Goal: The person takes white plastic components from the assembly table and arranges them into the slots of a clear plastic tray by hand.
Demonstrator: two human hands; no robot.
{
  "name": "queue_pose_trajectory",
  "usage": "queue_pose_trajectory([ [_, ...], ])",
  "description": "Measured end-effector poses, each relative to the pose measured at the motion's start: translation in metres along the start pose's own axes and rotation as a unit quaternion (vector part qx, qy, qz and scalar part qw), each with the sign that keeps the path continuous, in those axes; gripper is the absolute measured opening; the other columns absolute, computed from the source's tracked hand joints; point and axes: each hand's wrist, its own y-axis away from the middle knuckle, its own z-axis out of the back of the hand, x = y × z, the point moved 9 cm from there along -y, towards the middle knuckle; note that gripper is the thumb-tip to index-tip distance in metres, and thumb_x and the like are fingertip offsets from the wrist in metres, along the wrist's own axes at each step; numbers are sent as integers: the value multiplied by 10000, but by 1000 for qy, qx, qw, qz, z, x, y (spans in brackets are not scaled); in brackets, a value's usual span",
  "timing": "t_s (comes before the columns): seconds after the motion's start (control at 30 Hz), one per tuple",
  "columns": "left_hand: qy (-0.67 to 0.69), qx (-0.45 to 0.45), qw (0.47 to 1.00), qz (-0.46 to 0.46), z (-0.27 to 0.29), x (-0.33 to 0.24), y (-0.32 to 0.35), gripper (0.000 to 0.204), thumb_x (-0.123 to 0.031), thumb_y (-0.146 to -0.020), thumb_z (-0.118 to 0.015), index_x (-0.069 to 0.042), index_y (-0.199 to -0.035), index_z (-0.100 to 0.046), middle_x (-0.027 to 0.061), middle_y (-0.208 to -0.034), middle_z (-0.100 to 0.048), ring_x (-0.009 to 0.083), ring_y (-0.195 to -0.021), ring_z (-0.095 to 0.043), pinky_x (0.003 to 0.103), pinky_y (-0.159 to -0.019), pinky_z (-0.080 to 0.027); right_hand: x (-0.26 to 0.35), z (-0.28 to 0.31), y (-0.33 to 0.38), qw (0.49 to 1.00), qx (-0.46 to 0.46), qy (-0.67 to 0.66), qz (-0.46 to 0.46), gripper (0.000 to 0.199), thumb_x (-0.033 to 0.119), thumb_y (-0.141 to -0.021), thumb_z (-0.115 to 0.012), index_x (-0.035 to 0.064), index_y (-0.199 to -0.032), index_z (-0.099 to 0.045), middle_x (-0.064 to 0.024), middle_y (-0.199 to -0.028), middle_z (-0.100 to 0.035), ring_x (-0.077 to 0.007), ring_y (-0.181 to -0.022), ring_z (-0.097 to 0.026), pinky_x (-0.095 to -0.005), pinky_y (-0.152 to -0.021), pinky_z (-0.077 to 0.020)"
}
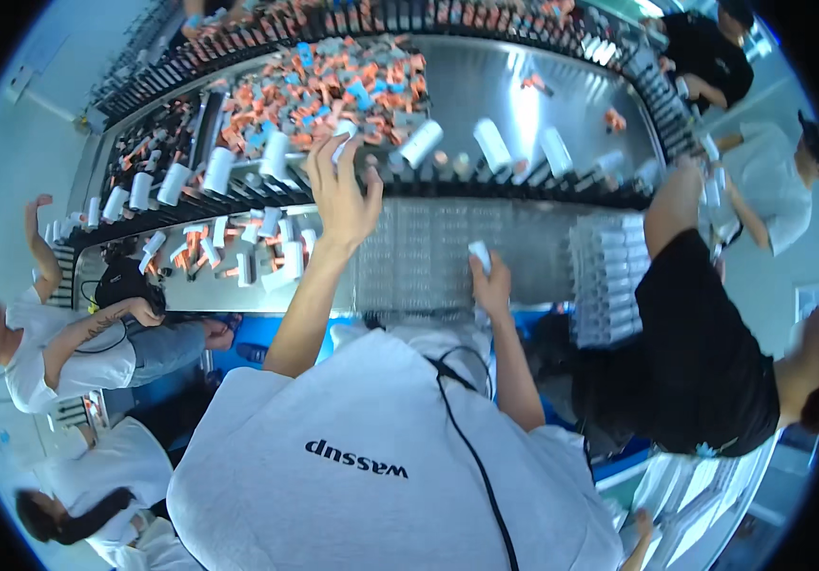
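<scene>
My left hand [341, 195] reaches over the near edge of the line. Its fingers are stretched and the thumb stands apart. At its fingertips is a white cylinder [344, 127], mostly hidden by the fingers, one of a slanted row on the black slatted conveyor [409, 187]. Lower and to the right, my right hand [492, 288] is closed around a small white cylindrical piece [479, 253], whose end sticks out past the thumb. Beneath this hand runs the grey metal worktop [405, 257].
Orange, grey and blue parts [324, 90] heap in the metal tray beyond the conveyor. Loose white and orange pieces [238, 252] lie left on the worktop. Stacked clear trays [607, 271] stand right, beside a person in black [695, 362]. Another person [77, 343] works at left.
</scene>
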Motion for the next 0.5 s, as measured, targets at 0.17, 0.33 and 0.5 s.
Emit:
queue_pose_trajectory([
  [0.17, 315, 242, 911, 114, -77, -50, 117, 327, -25, -814, -713, -41, -1133, -645, 139, -1047, -669, 324, -936, -676, 443, -808, -558, -10, 2, -22, 998, 34, -61, -8, 391, 385, -982, -659, 0, -1033, -690, -221, -876, -705, -378, -822, -688, -442, -738, -513],
  [0.33, 255, 507, 810, -145, -145, -136, 220, 274, -198, -856, -700, -28, -1070, -682, 142, -1100, -677, 343, -961, -707, 485, -733, -586, -28, -6, -27, 974, 119, -182, -67, 325, 328, -999, -657, 6, -1007, -708, -91, -890, -729, -167, -842, -667, -334, -760, -504],
  [0.5, 150, 530, 813, -186, -181, -153, 246, 289, -203, -836, -697, -12, -1053, -686, 177, -1122, -663, 370, -959, -707, 496, -739, -599, -41, -2, -25, 949, 138, -257, -120, 353, 345, -1042, -621, 3, -1090, -691, -57, -970, -733, -135, -911, -666, -304, -844, -510],
])
